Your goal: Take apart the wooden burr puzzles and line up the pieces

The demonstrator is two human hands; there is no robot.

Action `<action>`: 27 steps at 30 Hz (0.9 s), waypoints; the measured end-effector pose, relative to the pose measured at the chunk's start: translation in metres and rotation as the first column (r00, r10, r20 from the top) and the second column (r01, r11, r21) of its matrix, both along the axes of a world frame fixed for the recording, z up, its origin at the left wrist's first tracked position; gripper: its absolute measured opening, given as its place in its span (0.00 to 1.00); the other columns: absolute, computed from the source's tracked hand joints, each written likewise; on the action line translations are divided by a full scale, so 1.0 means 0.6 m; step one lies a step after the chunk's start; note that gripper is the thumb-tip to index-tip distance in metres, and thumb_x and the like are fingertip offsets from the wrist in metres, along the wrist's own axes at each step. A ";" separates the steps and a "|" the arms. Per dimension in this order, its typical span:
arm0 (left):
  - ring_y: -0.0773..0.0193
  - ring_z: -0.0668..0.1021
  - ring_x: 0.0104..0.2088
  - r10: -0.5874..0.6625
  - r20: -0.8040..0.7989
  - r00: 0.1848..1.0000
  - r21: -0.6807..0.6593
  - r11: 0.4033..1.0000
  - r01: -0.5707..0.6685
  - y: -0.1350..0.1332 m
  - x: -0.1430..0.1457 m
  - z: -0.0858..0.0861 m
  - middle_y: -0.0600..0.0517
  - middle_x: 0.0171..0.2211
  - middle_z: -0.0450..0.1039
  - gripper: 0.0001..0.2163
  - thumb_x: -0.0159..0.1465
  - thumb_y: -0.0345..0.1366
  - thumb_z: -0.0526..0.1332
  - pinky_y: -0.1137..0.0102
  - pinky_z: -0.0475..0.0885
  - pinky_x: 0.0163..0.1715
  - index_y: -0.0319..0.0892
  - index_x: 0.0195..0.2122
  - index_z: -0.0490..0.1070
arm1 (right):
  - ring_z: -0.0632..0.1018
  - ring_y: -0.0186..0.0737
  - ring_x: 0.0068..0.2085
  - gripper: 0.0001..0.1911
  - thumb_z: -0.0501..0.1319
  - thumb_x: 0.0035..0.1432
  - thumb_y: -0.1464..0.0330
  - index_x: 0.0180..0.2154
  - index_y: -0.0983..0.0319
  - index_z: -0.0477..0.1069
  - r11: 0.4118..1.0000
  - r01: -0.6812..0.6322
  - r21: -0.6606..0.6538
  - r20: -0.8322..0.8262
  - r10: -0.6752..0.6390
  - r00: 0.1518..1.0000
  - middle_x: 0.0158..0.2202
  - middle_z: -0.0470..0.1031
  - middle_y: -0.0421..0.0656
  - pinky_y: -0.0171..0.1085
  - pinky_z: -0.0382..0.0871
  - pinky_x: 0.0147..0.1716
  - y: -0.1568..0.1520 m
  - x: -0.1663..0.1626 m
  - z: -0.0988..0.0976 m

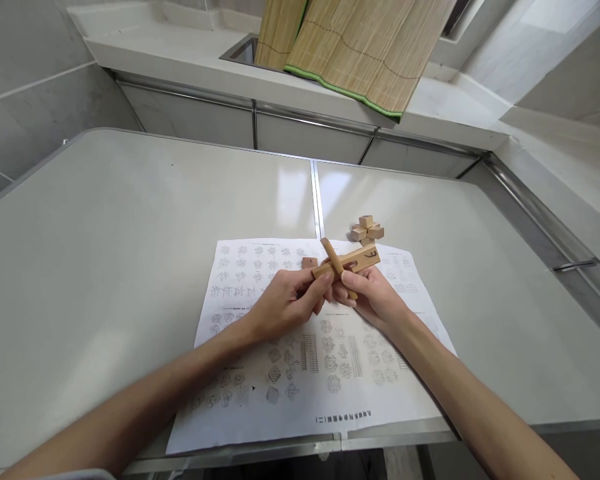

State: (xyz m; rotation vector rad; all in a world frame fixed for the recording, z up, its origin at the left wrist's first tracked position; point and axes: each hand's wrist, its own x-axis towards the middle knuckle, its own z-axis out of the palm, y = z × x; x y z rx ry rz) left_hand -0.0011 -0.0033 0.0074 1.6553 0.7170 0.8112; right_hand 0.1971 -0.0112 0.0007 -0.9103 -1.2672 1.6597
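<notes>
Two notched wooden puzzle bars [353, 261] are crossed over each other just above a printed instruction sheet [300, 373]. My left hand [285, 303] pinches the left end of the crossed bars, fingers closed. My right hand [373, 297] grips them from below on the right, fingers wrapped round. A small assembled wooden puzzle [367, 231] sits on the table behind the hands. A small wooden block [309, 262] lies on the sheet just left of the bars.
The white table [105, 253] has a seam down its middle and a metal front edge. Behind it a counter holds a sink [243, 50] with bamboo mats [360, 47] leaning over it. A metal rail [545, 220] runs along the right side.
</notes>
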 end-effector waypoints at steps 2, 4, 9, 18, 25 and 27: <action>0.70 0.69 0.21 -0.002 0.001 1.000 -0.004 1.000 0.002 0.000 0.000 0.001 0.55 0.22 0.68 0.23 0.78 0.46 0.53 0.73 0.66 0.24 0.41 0.26 0.68 | 0.65 0.38 0.25 0.26 0.70 0.60 0.48 0.22 0.58 0.70 1.000 -0.001 -0.006 0.003 0.001 1.000 0.18 0.62 0.37 0.42 0.64 0.31 0.000 -0.001 0.002; 0.70 0.68 0.21 -0.001 0.002 1.000 -0.011 1.000 0.001 0.000 -0.001 0.002 0.55 0.22 0.68 0.23 0.78 0.45 0.53 0.72 0.66 0.24 0.41 0.25 0.67 | 0.64 0.37 0.24 0.25 0.70 0.59 0.46 0.24 0.58 0.71 1.000 0.014 -0.018 0.012 -0.014 1.000 0.18 0.62 0.36 0.41 0.63 0.29 -0.001 -0.001 0.002; 0.70 0.69 0.23 -0.031 0.030 0.999 0.010 0.999 0.031 0.000 -0.001 0.007 0.55 0.22 0.68 0.21 0.78 0.42 0.52 0.71 0.67 0.27 0.42 0.26 0.66 | 0.59 0.34 0.21 0.25 0.71 0.59 0.46 0.27 0.58 0.71 1.000 0.017 -0.026 -0.005 -0.017 1.000 0.16 0.58 0.33 0.40 0.59 0.27 -0.003 0.004 -0.004; 0.70 0.69 0.22 -0.058 0.069 0.996 -0.026 0.998 0.060 -0.001 -0.003 0.012 0.56 0.23 0.68 0.19 0.77 0.43 0.54 0.72 0.66 0.25 0.41 0.29 0.68 | 0.55 0.29 0.15 0.26 0.69 0.60 0.42 0.30 0.58 0.74 0.999 -0.044 -0.020 -0.079 0.042 0.996 0.14 0.56 0.29 0.39 0.61 0.26 -0.007 -0.001 -0.008; 0.71 0.70 0.21 -0.070 0.113 0.991 -0.088 0.993 0.080 0.001 -0.007 0.007 0.55 0.23 0.70 0.19 0.77 0.46 0.54 0.73 0.68 0.23 0.40 0.31 0.70 | 0.60 0.33 0.17 0.25 0.69 0.61 0.44 0.29 0.57 0.75 0.989 -0.140 -0.052 -0.167 0.130 0.977 0.12 0.61 0.31 0.40 0.67 0.29 -0.003 0.010 -0.018; 0.71 0.70 0.21 -0.069 0.130 0.989 -0.093 0.992 0.081 0.003 -0.008 0.006 0.54 0.24 0.70 0.20 0.78 0.46 0.54 0.73 0.69 0.23 0.40 0.31 0.70 | 0.59 0.32 0.17 0.23 0.69 0.63 0.47 0.30 0.58 0.76 0.986 -0.156 -0.061 -0.200 0.141 0.970 0.13 0.62 0.32 0.37 0.62 0.25 -0.002 0.012 -0.019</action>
